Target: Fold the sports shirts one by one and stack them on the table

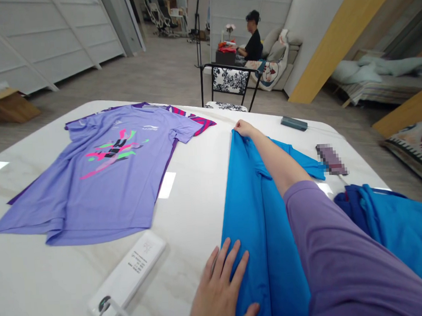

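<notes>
A bright blue shirt [251, 208] lies folded lengthwise on the white table [192, 197]. My left hand [222, 286] rests flat on its near edge, fingers spread, thumb on the cloth. My right arm, in a purple sleeve, reaches across the shirt; my right hand [244, 128] is closed on the shirt's far end, near the collar. A lilac sports shirt [101, 179] with a pink and green print lies spread flat on the left.
A white flat device [132, 272] lies near the front edge. More blue cloth [397, 227] is heaped at the right. A dark case [293, 123] and a blurred object [331, 159] sit far right. A chair [230, 83] stands behind the table; a person [252, 41] sits beyond.
</notes>
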